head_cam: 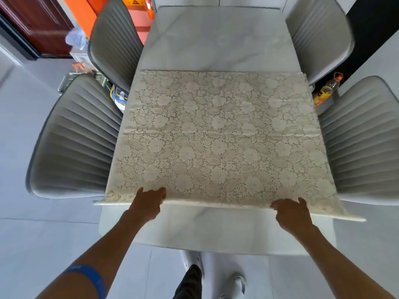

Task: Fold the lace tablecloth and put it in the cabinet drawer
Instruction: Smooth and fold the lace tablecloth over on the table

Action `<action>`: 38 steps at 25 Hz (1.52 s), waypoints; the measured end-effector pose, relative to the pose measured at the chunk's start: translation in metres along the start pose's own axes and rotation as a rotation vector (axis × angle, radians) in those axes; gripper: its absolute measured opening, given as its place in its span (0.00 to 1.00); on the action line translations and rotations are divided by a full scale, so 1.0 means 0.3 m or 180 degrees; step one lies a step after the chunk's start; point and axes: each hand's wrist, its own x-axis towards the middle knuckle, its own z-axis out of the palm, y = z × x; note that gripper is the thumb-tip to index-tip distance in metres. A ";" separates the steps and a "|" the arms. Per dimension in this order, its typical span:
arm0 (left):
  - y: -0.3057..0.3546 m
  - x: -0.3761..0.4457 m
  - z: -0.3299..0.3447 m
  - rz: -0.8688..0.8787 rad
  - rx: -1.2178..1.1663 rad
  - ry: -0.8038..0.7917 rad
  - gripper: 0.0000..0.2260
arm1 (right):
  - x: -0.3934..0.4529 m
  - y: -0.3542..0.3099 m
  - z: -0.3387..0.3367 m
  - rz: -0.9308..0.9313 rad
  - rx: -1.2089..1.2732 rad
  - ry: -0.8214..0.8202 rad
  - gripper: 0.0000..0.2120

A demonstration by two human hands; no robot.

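the lace tablecloth [218, 134] lies flat on the marble worktop [216, 37], with its near edge raised; the left hand [149, 201] and right hand [291, 213] each have their fingers pinched shut on that edge. it looks light, limp and snag-prone, so i'd grip the hem nearer the corners and carry it over evenly

A home dining room: marble table [216, 39] between padded grey chairs [73, 143], tiled floor [43, 238]
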 end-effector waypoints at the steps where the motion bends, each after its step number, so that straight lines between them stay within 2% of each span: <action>1: 0.011 -0.050 -0.002 -0.0023 -0.0049 -0.0220 0.08 | -0.055 0.009 0.004 -0.0054 0.0011 -0.0351 0.23; 3: 0.030 -0.141 -0.009 -0.0203 -0.0049 -0.0264 0.07 | -0.126 0.038 -0.024 -0.0136 0.0046 -0.0714 0.20; 4: 0.034 -0.175 -0.019 -0.0242 0.0105 0.0012 0.08 | -0.143 0.052 -0.054 -0.0153 0.0068 -0.0572 0.17; 7: 0.046 -0.194 -0.102 -0.0255 0.0602 0.1297 0.10 | -0.138 0.072 -0.168 -0.0117 -0.0179 0.0705 0.10; 8: 0.048 -0.179 -0.143 -0.0326 0.0617 0.1399 0.10 | -0.121 0.075 -0.206 -0.0044 -0.0212 0.0999 0.10; 11: 0.045 -0.077 -0.244 -0.0449 0.0686 0.1465 0.12 | -0.026 0.071 -0.304 0.0129 -0.0272 0.1317 0.13; 13: 0.035 0.006 -0.295 -0.0452 0.0709 0.1495 0.11 | 0.036 0.065 -0.345 0.0272 -0.0315 0.1320 0.13; 18: -0.012 0.312 -0.447 -0.0352 0.0788 0.1450 0.13 | 0.242 0.057 -0.426 0.0675 -0.0304 0.1366 0.08; 20: -0.010 0.435 -0.510 -0.0406 0.0837 0.1437 0.13 | 0.341 0.062 -0.459 0.0742 -0.0203 0.1584 0.06; 23: 0.007 0.596 -0.603 -0.0518 0.0869 0.1466 0.14 | 0.476 0.066 -0.494 0.0856 -0.0134 0.1889 0.10; 25: 0.017 0.676 -0.633 -0.0567 0.0853 0.1416 0.14 | 0.562 0.071 -0.507 0.0894 -0.0179 0.1842 0.11; 30: 0.021 0.874 -0.613 -0.0628 0.0963 0.1104 0.14 | 0.816 0.143 -0.481 0.0696 -0.0498 0.1279 0.08; 33: -0.013 0.942 -0.668 -0.0865 0.0996 0.1075 0.12 | 0.915 0.160 -0.509 0.0524 -0.0371 0.1394 0.07; 35: -0.035 0.993 -0.707 -0.0635 0.0984 0.1131 0.10 | 0.977 0.163 -0.545 0.0446 -0.0244 0.1450 0.09; 38: -0.094 1.059 -0.735 0.0144 -0.0318 0.1072 0.08 | 1.058 0.175 -0.584 0.0246 -0.0017 0.1284 0.12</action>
